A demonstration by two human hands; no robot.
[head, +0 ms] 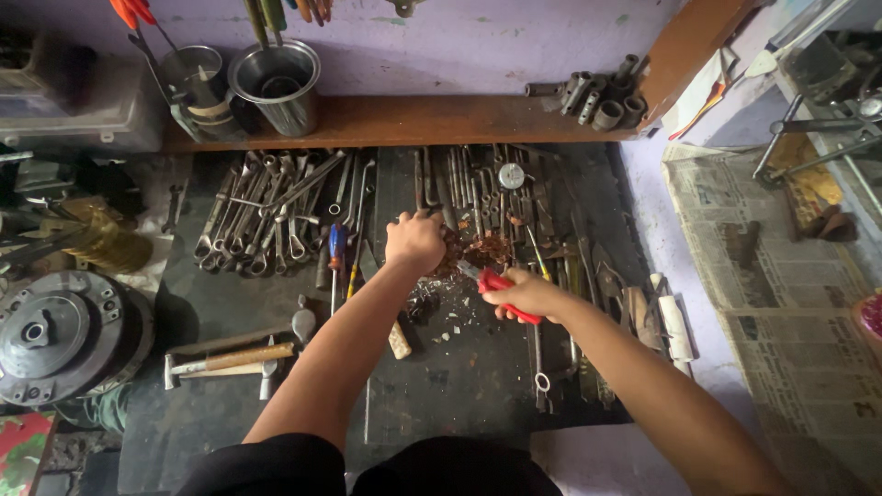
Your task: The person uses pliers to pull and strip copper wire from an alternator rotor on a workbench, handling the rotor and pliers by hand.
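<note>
My left hand (415,241) is closed around a small rusty brown part (457,250) above the dark mat (459,377). My right hand (524,294) grips a red-handled tool (501,289) whose tip points at the rusty part. Reddish-brown scrapings (487,248) and pale flakes (441,312) lie under and around the two hands. What exactly the left hand holds is mostly hidden by its fingers.
Wrenches and spanners (276,216) lie at the left, files and rods (478,179) behind. Hammers (230,358) rest at the front left beside a round metal disc (55,335). Steel cups (276,83) and sockets (597,96) stand on the wooden shelf. Newspaper (781,276) covers the right.
</note>
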